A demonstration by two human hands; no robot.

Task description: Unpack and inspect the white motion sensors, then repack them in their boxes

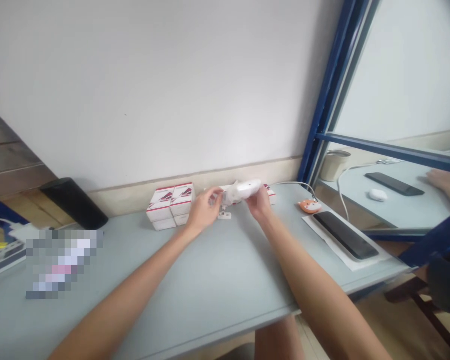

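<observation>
Clock centred on view. Between 8 and 9, far edge: pale equipment [0, 255] with yellow label, blurry. At 8: pixelated patch [63, 267] on worktop [202, 300], contents unreadable. At 9: black cylinder [75, 204], tilted in view. At 8, closer in: white-and-red boxes [171, 201], stacked two high, near wall [172, 90]. At 7: left hand [203, 210], just right of boxes, fingers bent, narrow gap to thumb, at left end of white device [245, 190]; blurred, can't tell if gripping. At 6: small white piece [225, 216], below device. At 4, near centre: device itself, glossy. Same 4, slightly farther: right hand [260, 204], closed on device's right end. At 3: another box [272, 194], mostly hidden behind right hand; then white cable [294, 183], orange-and-white object [309, 206]. At 4, farther out: dark phone [345, 235] on white sheet [354, 264]. At 2: blue frame [326, 90], pane [405, 75] beyond, glass or mirror unclear.
</observation>
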